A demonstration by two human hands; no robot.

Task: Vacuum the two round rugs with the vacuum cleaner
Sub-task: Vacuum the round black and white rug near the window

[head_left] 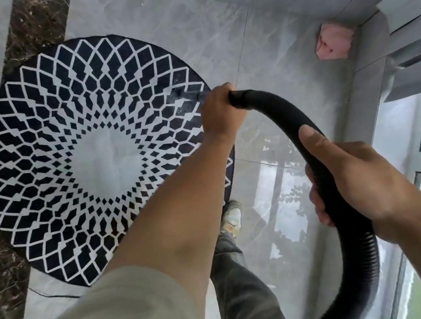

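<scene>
L hand (pixel 220 114) gripped the nozzle (pixel 188 96), tip down on the round rug (pixel 62 145) near its R edge, while R hand (pixel 352 183) curled round the hose (pixel 276 109) further back; nozzle prob. best kept flat, w/ slow overlapping strokes, hose slack off rug.

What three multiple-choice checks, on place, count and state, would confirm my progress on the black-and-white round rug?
1. Where is the black hose nozzle?
A. on the black-and-white patterned round rug, near its right edge
B. on the grey tile floor
C. on the pink cloth

2. How many round rugs show?
A. two
B. one
C. none

3. What is the right hand doing?
A. hanging open
B. pressing the rug
C. gripping the black vacuum hose

Answers:
1. A, the tip lies on the pattern, ahead of the left hand.
2. B, only one rug is in view.
3. C, its fingers curl round the hose.
</scene>
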